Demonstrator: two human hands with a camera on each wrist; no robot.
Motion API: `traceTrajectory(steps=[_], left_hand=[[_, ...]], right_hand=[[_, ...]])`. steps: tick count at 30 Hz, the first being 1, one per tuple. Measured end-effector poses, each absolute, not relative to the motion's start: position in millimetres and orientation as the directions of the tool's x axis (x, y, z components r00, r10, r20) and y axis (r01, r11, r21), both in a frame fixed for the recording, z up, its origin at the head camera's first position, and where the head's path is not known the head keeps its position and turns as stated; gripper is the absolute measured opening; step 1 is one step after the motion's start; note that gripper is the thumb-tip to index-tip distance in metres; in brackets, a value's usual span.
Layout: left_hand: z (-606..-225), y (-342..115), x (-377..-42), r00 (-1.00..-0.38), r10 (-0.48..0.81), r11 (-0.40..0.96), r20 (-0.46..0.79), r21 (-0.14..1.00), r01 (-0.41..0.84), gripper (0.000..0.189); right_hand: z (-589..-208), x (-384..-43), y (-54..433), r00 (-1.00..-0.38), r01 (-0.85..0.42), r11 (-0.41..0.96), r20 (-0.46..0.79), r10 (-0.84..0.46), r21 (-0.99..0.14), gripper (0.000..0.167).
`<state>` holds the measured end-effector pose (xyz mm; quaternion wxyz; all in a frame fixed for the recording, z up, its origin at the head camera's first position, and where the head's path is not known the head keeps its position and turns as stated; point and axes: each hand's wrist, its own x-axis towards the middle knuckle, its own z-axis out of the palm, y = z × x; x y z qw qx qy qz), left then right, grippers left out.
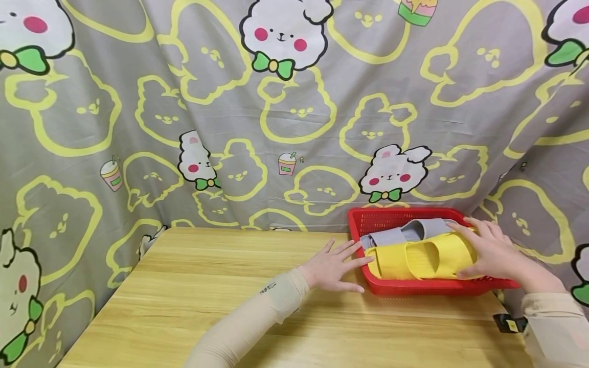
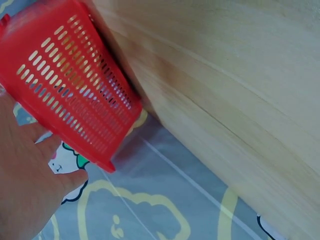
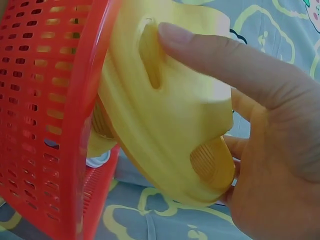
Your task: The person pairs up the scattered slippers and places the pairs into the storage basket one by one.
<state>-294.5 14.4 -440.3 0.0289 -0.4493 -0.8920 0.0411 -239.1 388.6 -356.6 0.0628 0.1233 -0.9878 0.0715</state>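
Note:
A red plastic basket (image 1: 428, 289) with slotted walls stands on the wooden table and holds yellow and grey slippers. My right hand (image 1: 499, 253) grips a yellow slipper (image 1: 455, 255) at the basket's right end. The right wrist view shows the thumb laid over the strap of that slipper (image 3: 185, 115) and the fingers round its far side. Another yellow slipper (image 1: 391, 263) lies to its left, and the grey slippers (image 1: 391, 236) lie behind. My left hand (image 1: 333, 267) spreads its fingers at the basket's left rim, fingertips overlapping it, holding nothing.
A grey curtain (image 1: 248, 122) with yellow outlines and white cartoon animals hangs behind and at both sides of the table (image 1: 221, 276). The basket stands close to the curtain at the table's right. A small black item (image 1: 508, 323) lies by the right sleeve.

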Motion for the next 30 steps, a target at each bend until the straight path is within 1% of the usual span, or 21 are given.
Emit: traceTrajectory(steps=[6,13,18,24,30], left_hand=[[-440,14,-294,-0.600,0.800,0.598,0.011,-0.104,0.795,0.081],[-440,14,-293,-0.601,0.799,0.599,0.008,-0.088,0.796,0.081],[-440,14,-292,-0.600,0.800,0.599,0.014,-0.074,0.797,0.081],[-440,13,-292,-0.599,0.800,0.599,0.021,-0.074,0.797,0.081],[-441,14,-292,-0.598,0.801,0.599,0.030,-0.078,0.797,0.081]], right_hand=[[-358,-239,388,-0.960,-0.250,0.959,0.159,-0.229,-0.132,0.115],[-362,-238,385,-0.955,-0.237,0.965,0.209,-0.211,-0.112,0.096],[-368,-238,383,-0.943,-0.231,0.966,0.270,-0.194,-0.114,0.088],[-374,-237,380,-0.924,-0.217,0.969,0.344,-0.164,-0.122,0.082],[-379,-238,373,-0.910,-0.175,0.979,0.399,-0.118,-0.109,0.083]])
